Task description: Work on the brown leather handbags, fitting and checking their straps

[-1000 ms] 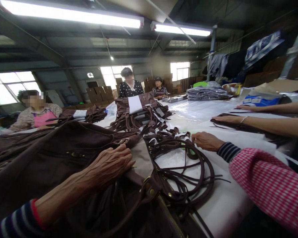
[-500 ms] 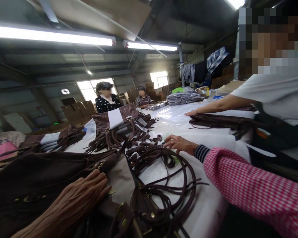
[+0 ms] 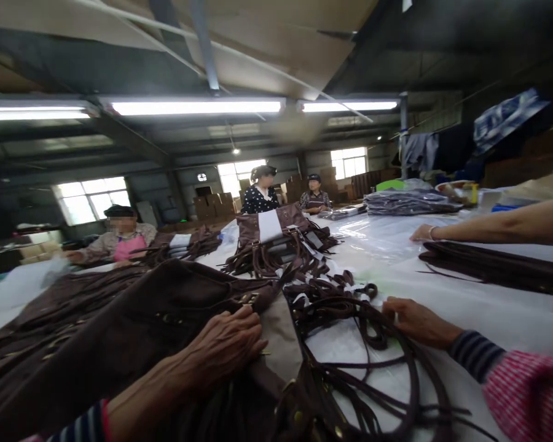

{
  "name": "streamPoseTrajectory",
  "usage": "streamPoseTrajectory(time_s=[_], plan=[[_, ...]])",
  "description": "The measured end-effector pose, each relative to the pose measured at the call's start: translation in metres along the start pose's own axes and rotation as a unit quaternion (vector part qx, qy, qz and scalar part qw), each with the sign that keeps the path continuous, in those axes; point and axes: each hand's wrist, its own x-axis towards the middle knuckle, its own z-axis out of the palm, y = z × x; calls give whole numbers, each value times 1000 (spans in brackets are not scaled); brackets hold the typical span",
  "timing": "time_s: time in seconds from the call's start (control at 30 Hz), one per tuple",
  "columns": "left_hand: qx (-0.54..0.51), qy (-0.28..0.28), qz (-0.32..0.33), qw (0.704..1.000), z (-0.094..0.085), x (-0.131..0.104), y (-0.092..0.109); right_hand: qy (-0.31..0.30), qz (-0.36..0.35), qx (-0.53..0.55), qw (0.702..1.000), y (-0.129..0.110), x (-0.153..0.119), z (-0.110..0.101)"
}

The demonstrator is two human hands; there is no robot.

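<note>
1. The workshop has strip lights (image 3: 198, 107) overhead and a white-covered table (image 3: 493, 331) that spreads beneath and beyond the right hand (image 3: 419, 322).
2. The view swings back leftward from half a second ago: the co-worker at far right, whose upper body filled that side, now shows only as a forearm (image 3: 498, 224) beyond the right hand, over a folded dark bag (image 3: 488, 261).
3. The right hand changes most. Its fingers, spread half a second ago, are now curled and drawn together at the outer edge of a looped strap (image 3: 413, 387), which curves out below the fingertips. Whether they pinch it, I cannot tell.
4. Bundled straps (image 3: 338, 285) lie just beyond that hand, toward its left.
5. The left hand (image 3: 225, 344) stays on the brown bag (image 3: 142, 313), fingers side by side and bent over the leather beside a buckle (image 3: 249, 299); a grip underneath is hidden.
6. The bag extends left of that hand, unshifted beneath it. This suggests that the left hand steadies the bag while the right attends to the straps.
</note>
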Motion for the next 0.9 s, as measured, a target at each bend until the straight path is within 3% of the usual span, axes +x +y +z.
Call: streamPoseTrajectory(time_s=[0.2, 0.43, 0.63, 0.77, 0.9], plan=[[-5, -36, 33, 999, -12, 0, 6, 39, -69, -92, 993, -10, -13, 13], [-27, -41, -17, 999, -9, 3, 7, 141, -146, -208, 957, -7, -15, 15], [-38, -22, -22, 999, -1, 2, 3, 150, -42, -173, 972, -4, -19, 22], [-37, -2, 0, 999, 4, -1, 0, 143, -31, -175, 974, -11, -22, 23], [-33, -15, 22, 999, -3, 0, 2, 171, 4, -135, 976, -14, -23, 21]])
